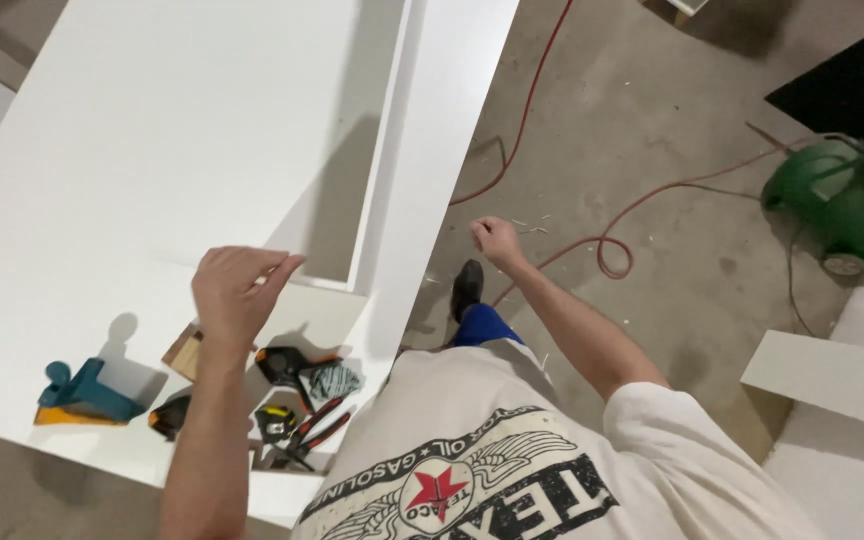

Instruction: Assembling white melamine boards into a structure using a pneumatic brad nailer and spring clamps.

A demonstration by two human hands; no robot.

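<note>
My left hand [234,290] hovers over the near end of a large white panel [152,140], fingers loosely curled and apart, holding nothing. Just beneath it lie a small wooden block [183,351] and a black and orange clamp [287,364]. My right hand [495,240] hangs out to the right, off the panel, above the concrete floor. Its fingers are curled into a loose fist, and nothing shows in it. A white upright rail [422,150] runs along the panel's right side between the two hands.
A blue and yellow tool [82,397], a tape measure [274,423] and red-handled pliers [320,428] lie near the panel's front edge. A red cord [612,245] snakes across the floor [652,120] toward a green machine [847,205]. A white board [827,375] lies at the right.
</note>
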